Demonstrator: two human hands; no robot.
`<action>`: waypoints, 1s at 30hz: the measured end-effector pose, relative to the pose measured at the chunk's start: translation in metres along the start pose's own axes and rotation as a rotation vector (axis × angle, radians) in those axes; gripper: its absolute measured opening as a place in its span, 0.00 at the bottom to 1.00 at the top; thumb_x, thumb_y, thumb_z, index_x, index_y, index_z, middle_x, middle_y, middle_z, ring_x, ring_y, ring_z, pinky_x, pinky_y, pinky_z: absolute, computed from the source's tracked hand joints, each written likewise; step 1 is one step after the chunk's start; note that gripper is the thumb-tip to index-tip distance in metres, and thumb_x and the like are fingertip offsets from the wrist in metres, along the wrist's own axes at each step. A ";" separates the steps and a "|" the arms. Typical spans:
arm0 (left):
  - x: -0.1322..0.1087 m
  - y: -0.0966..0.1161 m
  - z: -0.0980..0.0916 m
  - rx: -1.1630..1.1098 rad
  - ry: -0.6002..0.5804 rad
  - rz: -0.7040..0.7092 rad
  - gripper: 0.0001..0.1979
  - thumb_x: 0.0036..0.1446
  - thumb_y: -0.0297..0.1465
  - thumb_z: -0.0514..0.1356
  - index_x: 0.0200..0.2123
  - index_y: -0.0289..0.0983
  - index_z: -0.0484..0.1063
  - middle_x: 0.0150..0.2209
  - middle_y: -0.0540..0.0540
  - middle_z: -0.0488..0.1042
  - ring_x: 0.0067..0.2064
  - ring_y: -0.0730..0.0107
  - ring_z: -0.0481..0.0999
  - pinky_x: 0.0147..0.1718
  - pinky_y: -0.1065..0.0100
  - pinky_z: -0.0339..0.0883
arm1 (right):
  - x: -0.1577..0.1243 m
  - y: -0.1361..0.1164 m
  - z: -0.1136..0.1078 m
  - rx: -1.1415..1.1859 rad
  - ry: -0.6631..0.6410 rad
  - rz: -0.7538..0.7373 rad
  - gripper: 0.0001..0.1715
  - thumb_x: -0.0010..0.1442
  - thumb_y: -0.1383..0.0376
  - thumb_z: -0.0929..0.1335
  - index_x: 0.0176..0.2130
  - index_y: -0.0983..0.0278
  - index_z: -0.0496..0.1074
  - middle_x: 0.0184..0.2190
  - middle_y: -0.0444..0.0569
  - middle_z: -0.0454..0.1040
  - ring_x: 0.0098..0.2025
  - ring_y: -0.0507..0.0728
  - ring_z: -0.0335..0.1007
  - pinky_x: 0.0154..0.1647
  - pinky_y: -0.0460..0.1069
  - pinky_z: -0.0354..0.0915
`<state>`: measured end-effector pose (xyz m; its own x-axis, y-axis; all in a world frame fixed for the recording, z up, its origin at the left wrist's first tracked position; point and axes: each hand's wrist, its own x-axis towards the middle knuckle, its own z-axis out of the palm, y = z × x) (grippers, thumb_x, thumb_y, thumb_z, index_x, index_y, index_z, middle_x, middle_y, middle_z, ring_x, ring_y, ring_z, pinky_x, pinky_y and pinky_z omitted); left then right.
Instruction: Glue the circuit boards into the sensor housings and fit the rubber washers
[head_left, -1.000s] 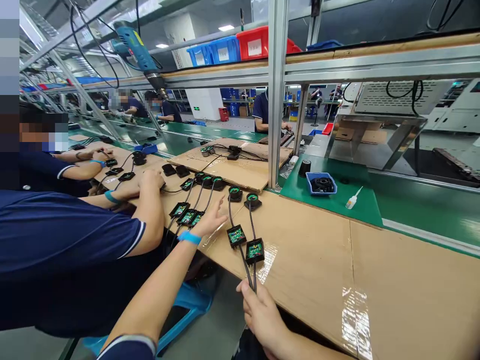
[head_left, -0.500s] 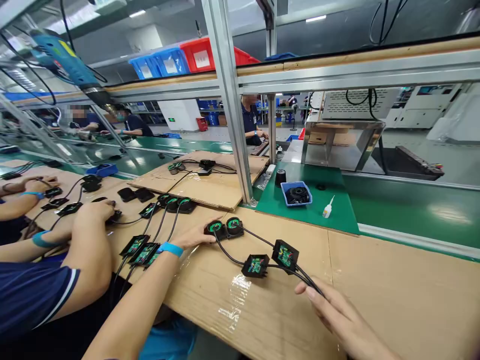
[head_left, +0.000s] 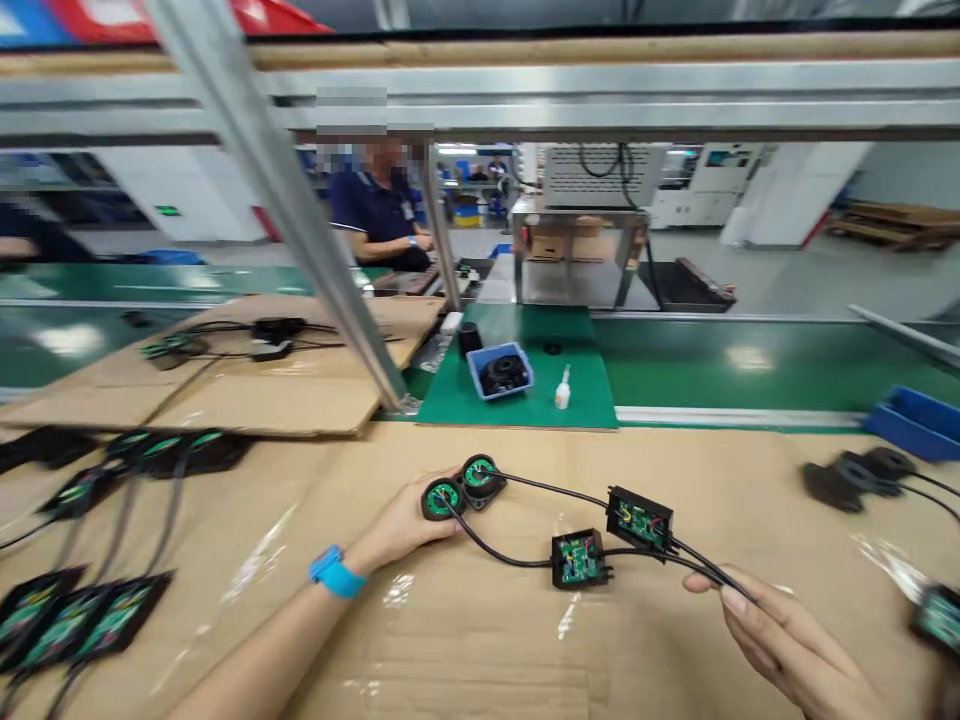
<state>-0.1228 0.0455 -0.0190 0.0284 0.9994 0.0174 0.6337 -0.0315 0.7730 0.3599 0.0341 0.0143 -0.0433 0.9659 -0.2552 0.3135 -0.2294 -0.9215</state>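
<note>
My left hand, with a blue band at its wrist, grips a pair of round black housings that have green circuit boards inside. From each housing a black cable runs right to a small open black box, one box nearer me and another box behind it, both showing green boards and coloured wires. Beyond the boxes the two black cables come together, and my right hand pinches them between thumb and fingers. The cables and boxes stretch between my hands over the cardboard-covered table.
Similar boxes and housings lie at left, more housings at right. A blue tray of black parts and a small white bottle stand on a green mat. A metal post rises behind; a person sits beyond.
My view has turned right, and the co-worker's arms at left are out of sight. Both hands have carried the housings, boxes and cables to the right along the table.
</note>
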 end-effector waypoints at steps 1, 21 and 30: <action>0.008 0.005 0.012 0.001 -0.002 0.018 0.40 0.48 0.47 0.72 0.62 0.40 0.71 0.62 0.40 0.74 0.63 0.44 0.71 0.65 0.48 0.64 | -0.005 -0.001 -0.009 0.015 -0.011 0.029 0.35 0.54 0.35 0.71 0.48 0.57 0.82 0.21 0.47 0.63 0.23 0.55 0.62 0.24 0.51 0.60; 0.072 0.084 0.084 -0.041 -0.211 0.247 0.44 0.66 0.60 0.41 0.75 0.39 0.43 0.74 0.38 0.53 0.72 0.51 0.61 0.68 0.50 0.60 | 0.039 0.005 -0.026 -0.882 0.065 -0.678 0.33 0.67 0.43 0.66 0.62 0.57 0.68 0.63 0.57 0.69 0.65 0.68 0.63 0.65 0.64 0.60; 0.179 0.135 0.102 0.068 -0.314 0.321 0.30 0.58 0.60 0.56 0.44 0.41 0.78 0.44 0.45 0.83 0.45 0.55 0.83 0.44 0.61 0.76 | 0.125 -0.031 0.010 -0.954 0.011 -0.563 0.21 0.67 0.55 0.71 0.54 0.64 0.73 0.52 0.53 0.76 0.56 0.63 0.72 0.61 0.63 0.65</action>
<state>0.0464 0.2192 0.0240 0.4585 0.8874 0.0483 0.6035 -0.3508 0.7161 0.3354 0.1606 0.0080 -0.4026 0.9052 0.1363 0.8542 0.4250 -0.2995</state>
